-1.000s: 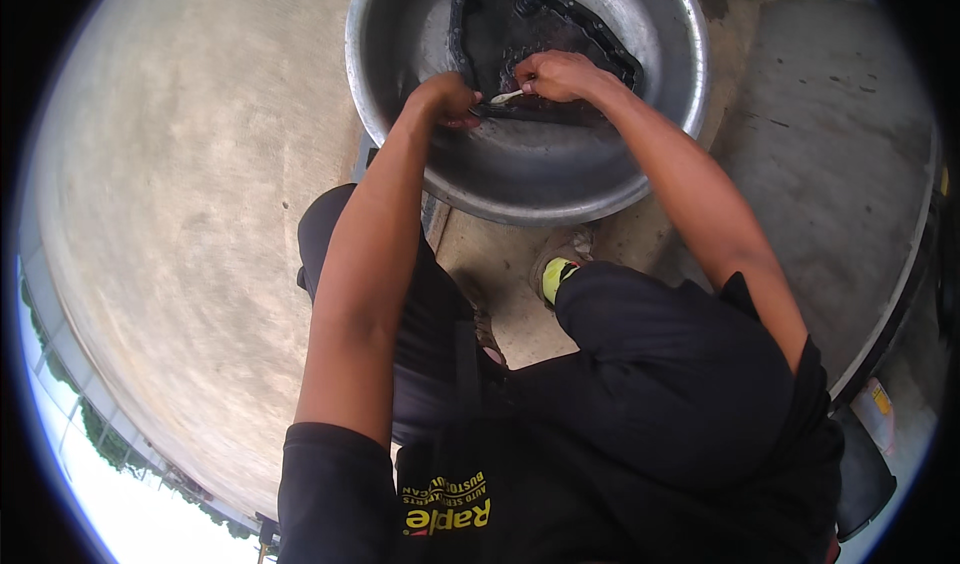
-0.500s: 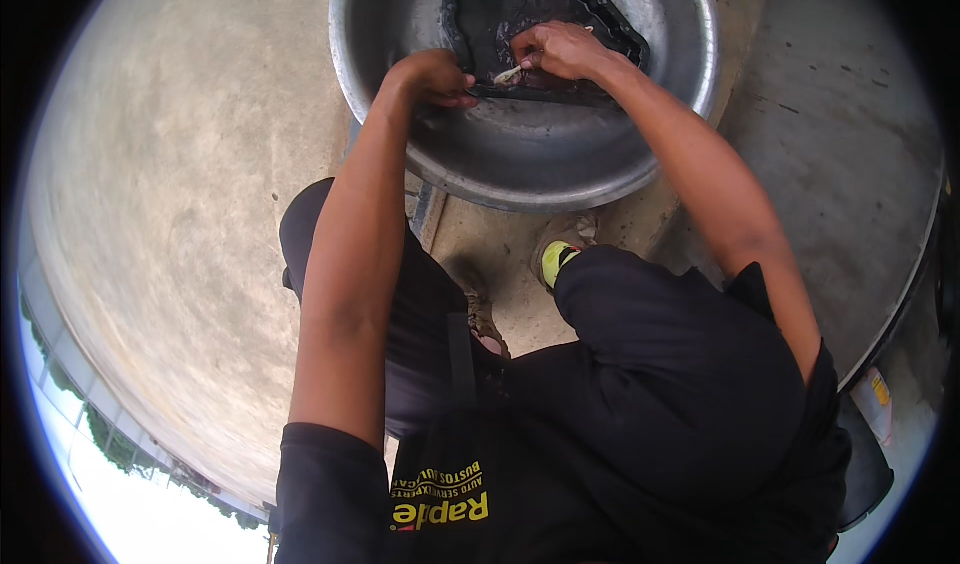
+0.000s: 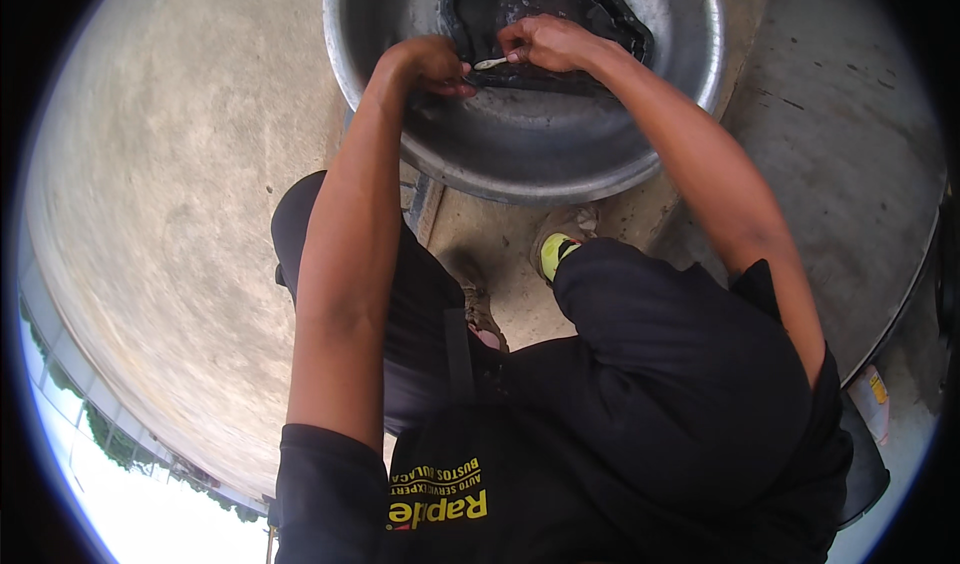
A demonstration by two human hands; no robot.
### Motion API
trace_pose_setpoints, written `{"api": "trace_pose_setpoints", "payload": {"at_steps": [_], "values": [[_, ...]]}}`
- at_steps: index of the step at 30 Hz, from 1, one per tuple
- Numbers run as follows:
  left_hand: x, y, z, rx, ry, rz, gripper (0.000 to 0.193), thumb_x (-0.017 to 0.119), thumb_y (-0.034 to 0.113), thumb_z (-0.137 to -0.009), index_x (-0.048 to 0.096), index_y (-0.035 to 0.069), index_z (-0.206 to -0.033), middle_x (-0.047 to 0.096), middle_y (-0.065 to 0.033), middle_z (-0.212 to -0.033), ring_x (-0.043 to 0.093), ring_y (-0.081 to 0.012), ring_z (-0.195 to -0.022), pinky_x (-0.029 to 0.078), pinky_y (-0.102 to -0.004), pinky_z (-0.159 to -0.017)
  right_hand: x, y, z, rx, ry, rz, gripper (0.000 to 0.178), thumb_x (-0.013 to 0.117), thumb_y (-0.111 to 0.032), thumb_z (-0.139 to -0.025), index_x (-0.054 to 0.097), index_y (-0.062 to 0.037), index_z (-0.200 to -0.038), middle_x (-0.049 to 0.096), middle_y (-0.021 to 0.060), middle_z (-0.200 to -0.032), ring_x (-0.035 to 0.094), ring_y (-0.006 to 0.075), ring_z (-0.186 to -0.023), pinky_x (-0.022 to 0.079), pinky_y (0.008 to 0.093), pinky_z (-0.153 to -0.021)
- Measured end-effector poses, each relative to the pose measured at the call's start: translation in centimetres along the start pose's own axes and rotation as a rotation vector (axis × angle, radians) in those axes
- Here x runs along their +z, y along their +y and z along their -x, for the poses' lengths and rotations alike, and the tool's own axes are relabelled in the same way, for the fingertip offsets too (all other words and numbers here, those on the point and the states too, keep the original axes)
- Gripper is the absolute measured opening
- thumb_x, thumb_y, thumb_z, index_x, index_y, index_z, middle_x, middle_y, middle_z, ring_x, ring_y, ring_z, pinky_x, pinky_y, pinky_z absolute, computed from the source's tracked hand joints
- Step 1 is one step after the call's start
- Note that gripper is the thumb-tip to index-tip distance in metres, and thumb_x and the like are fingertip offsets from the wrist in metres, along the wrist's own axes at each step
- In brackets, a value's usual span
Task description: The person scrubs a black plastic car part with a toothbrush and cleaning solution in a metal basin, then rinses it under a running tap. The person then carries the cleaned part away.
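A black, angular oil pan [image 3: 480, 9] with a raised, bolt-holed rim lies in a wide metal basin [image 3: 540, 179]; its far end is cut off by the picture's upper edge. My left hand [image 3: 432, 64] is closed on the pan's near left corner, with the thumb at the rim. Pinched in the fingers of my right hand [image 3: 552, 42] is a small, pale toothbrush [image 3: 489, 64]. Its head points left, over the pan's near rim and close to my left thumb. The pan's inside looks dark and wet.
The basin stands on concrete [image 3: 200, 164] in front of my bent knees. A shoe [image 3: 558, 249] with a yellow-green patch is just below the basin. To the right lies a darker grey surface [image 3: 830, 154], with a small packet [image 3: 872, 399] beyond its lower edge.
The toothbrush in my right hand has moved left and slightly up, from inside the pan's near wall to the near left corner. My left hand keeps its hold and has shifted slightly.
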State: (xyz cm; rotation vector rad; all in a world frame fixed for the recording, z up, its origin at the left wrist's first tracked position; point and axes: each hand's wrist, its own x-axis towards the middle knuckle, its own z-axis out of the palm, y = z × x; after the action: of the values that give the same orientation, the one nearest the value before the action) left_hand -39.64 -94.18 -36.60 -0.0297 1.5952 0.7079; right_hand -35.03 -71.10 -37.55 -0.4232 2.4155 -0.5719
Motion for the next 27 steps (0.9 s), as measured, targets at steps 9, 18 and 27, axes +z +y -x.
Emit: {"api": "trace_pose_setpoints", "payload": {"at_steps": [9, 18, 27], "values": [[-0.3, -0.7, -1.9, -0.026, 0.047, -0.110, 0.027, 0.059, 0.020, -0.106, 0.071, -0.004, -0.101, 0.079, -0.0042, -0.088, 0.071, -0.0089, -0.072, 0.057, -0.0220, -0.061, 0.5, -0.6, -0.4, 0.096, -0.020, -0.055, 0.012, 0.066, -0.027, -0.097, 0.070, -0.0157, -0.101, 0.072, 0.0101, -0.097, 0.069, 0.0319, -0.101, 0.051, 0.0482, -0.082], [0.3, 0.4, -1.9, -0.031, 0.159, -0.154, 0.037, 0.068, 0.030, -0.102, 0.069, -0.006, -0.108, 0.078, -0.0103, -0.091, 0.074, -0.0142, -0.075, 0.059, -0.0238, -0.060, -0.4, 2.1, 1.7, 0.163, -0.109, -0.073, 0.017, 0.070, -0.029, -0.095, 0.073, -0.0137, -0.103, 0.074, 0.0121, -0.103, 0.069, 0.0324, -0.105, 0.053, 0.0470, -0.087], [0.6, -1.3, -3.6, 0.037, 0.191, -0.106, 0.041, 0.062, 0.033, -0.103, 0.070, -0.006, -0.100, 0.076, -0.0105, -0.077, 0.070, -0.0155, -0.057, 0.055, -0.0294, -0.051, -1.6, 1.9, 2.8, 0.195, 0.190, 0.057, 0.016, 0.065, -0.029, -0.097, 0.072, -0.0152, -0.102, 0.073, 0.0103, -0.090, 0.070, 0.0350, -0.092, 0.051, 0.0500, -0.075]]}}
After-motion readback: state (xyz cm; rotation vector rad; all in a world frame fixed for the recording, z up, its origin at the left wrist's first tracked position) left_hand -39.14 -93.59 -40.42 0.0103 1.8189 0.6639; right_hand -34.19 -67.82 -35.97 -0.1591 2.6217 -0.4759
